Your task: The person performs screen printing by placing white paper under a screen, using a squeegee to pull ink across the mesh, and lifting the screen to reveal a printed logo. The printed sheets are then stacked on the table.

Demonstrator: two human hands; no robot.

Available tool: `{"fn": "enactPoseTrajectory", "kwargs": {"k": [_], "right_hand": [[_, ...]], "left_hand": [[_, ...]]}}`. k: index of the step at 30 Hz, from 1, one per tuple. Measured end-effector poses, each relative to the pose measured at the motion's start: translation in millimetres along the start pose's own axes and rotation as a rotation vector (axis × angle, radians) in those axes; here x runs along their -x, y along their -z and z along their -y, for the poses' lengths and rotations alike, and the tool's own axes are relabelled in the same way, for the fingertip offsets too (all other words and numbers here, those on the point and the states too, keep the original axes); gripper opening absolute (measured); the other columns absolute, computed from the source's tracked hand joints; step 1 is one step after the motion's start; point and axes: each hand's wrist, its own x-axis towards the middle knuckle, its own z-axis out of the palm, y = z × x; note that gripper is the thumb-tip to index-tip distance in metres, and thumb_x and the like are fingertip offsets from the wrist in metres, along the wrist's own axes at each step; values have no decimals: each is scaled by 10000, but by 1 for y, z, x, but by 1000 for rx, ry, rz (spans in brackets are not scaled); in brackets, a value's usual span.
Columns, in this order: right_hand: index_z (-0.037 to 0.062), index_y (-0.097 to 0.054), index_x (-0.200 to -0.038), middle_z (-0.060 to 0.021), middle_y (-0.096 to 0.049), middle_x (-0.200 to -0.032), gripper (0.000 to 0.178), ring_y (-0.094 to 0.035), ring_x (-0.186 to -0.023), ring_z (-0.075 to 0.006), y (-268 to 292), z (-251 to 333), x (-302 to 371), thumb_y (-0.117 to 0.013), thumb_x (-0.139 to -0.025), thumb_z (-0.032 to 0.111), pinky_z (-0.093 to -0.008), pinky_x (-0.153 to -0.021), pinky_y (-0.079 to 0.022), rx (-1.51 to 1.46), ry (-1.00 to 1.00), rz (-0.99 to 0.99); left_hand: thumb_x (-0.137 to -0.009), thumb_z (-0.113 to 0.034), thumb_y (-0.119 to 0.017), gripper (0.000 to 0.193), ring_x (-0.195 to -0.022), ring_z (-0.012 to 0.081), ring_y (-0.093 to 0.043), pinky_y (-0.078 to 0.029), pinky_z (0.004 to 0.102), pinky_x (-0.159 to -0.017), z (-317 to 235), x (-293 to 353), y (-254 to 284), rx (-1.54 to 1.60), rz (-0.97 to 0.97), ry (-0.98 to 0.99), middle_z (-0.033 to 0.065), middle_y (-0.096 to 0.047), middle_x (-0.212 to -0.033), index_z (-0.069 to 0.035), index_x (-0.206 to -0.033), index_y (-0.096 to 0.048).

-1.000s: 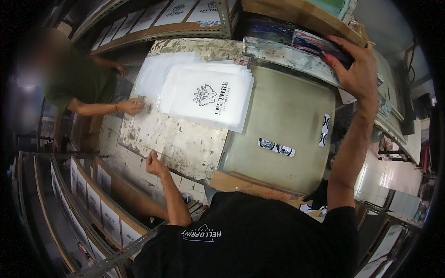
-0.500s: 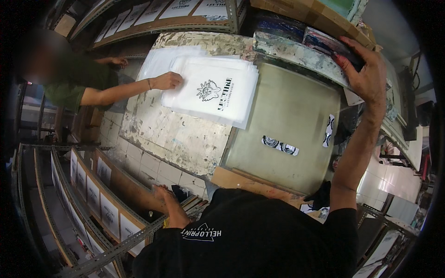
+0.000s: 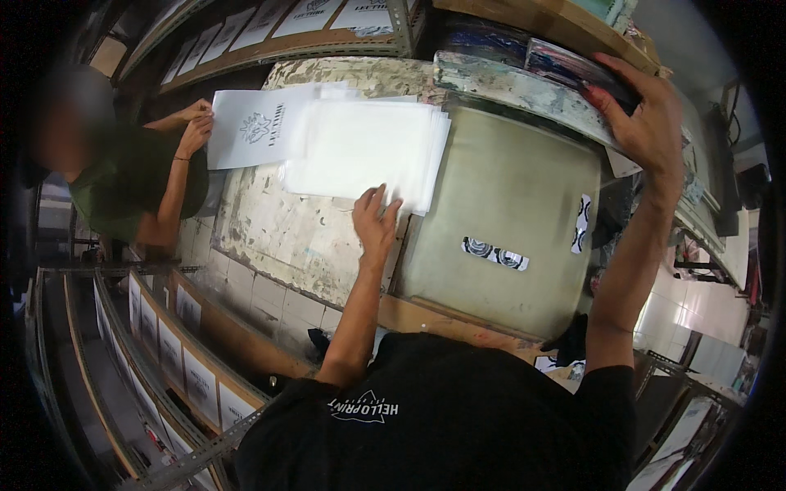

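My left hand (image 3: 377, 221), fingers apart, is over the near edge of a stack of white sheets (image 3: 368, 139); I cannot tell whether it touches them. The top sheet looks blank. My right hand (image 3: 651, 123), red-stained at the fingers, grips the right end of an ink-smeared dark block (image 3: 569, 65) with thumb and fingers on either side. That block rests against a paint-stained bar (image 3: 524, 96) at the far edge of a greenish flat panel (image 3: 499, 188). Two black-and-white patterned strips (image 3: 494, 254) lie on the panel. To the left, a person holds a printed sheet (image 3: 250, 127) in both hands.
A worn, paint-spotted board (image 3: 278, 237) lies under the sheets. Racks with printed sheets (image 3: 201, 380) stand at the lower left, and another shelf (image 3: 327, 41) at the far left. A cardboard piece (image 3: 548, 24) borders the far side; a wooden edge (image 3: 458, 319) is near me.
My left hand has come up from low beside the rack to the stack. The person has lifted the printed top sheet off to the left. My right hand keeps its grip.
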Motion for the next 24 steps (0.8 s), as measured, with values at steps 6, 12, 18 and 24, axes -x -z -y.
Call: {"fn": "enactPoseTrajectory", "kwargs": {"k": [6, 12, 18, 24], "right_hand": [[108, -740, -1130, -166, -740, -975, 437, -715, -864, -310, -2, -3, -2, -799, -792, 378, -381, -796, -543, -34, -9, -1], [103, -742, -1122, -176, -734, -959, 458, -703, -871, -330, 2, 0, -6, -790, -786, 411, -392, -784, -537, 45, -7, 0], [117, -722, -1164, -148, -743, -993, 419, -709, -880, -279, 3, 0, -4, -791, -805, 320, -341, -795, -532, 21, -3, -2], [87, -735, -1114, -165, -741, -966, 432, -704, -863, -304, 2, 3, -8, -807, -767, 335, -361, -798, -531, -33, -34, 24]], "left_hand": [[-831, -180, -773, 188, -866, 256, -621, -486, 387, -771, 11, -32, -37, -86, 6, 44, 105, -674, -922, -23, -933, -750], [-827, -73, -744, 85, -869, 243, -638, -498, 349, -804, -19, -61, -30, 325, 127, -38, 113, -681, -888, 4, -858, -729], [-893, -462, -648, 484, -1404, 376, -347, -251, 596, -1126, -57, -5, -65, -231, 627, -400, 100, -471, -1481, -167, -1276, -664], [-903, -549, -580, 667, -1500, 381, -189, -131, 617, -1192, -93, 9, -148, -199, 788, -596, 81, -289, -1617, -228, -1477, -475]]}}
